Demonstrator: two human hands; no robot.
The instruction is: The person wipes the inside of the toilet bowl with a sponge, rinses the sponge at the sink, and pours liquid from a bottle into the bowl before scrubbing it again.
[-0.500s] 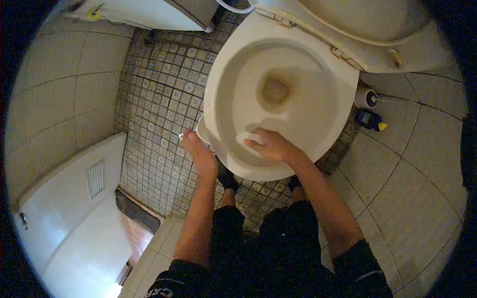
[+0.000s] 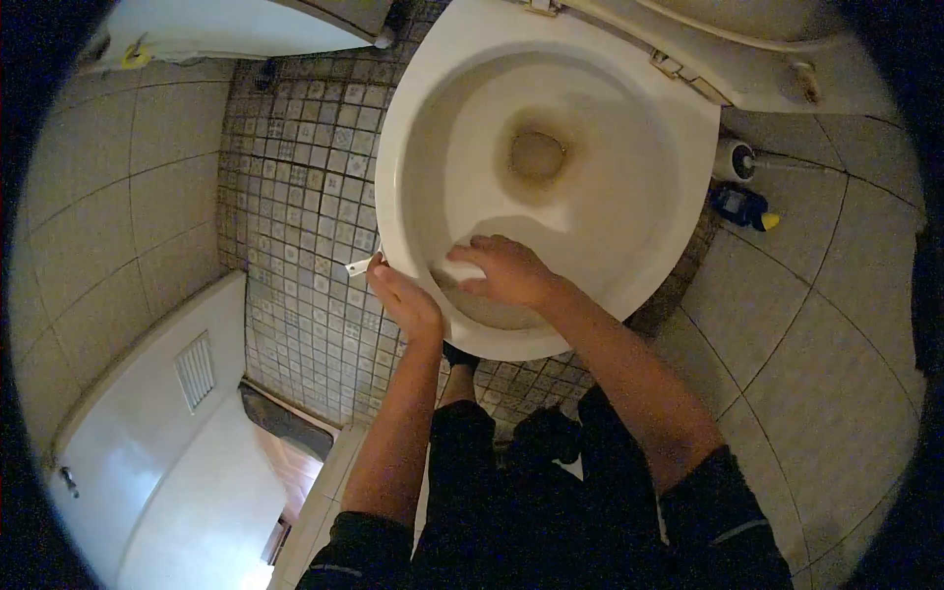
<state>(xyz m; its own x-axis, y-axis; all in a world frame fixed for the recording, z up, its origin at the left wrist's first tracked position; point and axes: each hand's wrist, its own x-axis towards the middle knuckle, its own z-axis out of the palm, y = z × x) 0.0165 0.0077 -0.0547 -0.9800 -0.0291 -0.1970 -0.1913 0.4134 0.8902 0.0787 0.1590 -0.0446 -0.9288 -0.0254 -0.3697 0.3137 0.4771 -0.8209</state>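
Observation:
The white toilet bowl (image 2: 393, 177) has brown stains around its drain. My right hand (image 2: 501, 273) reaches inside its front left part, fingers curled over a small pale object (image 2: 454, 266) against the inner wall; most of that object is hidden. Outside the rim on the left, my left hand (image 2: 405, 303) is by the bowl, with its fingertips at a thin white piece (image 2: 360, 266) like a handle. Whatever this piece joins is hidden behind the bowl and the hand.
The raised seat (image 2: 747, 25) is at the upper right. On the floor to the right are a white round container (image 2: 736, 160) and a dark bottle (image 2: 737, 205) with a yellow cap. A white door (image 2: 147, 393) stands at the lower left.
The view has shifted, so the bowl appears farther left. My right hand has moved slightly left and up with the pale object, and my left hand now sits closer against the rim.

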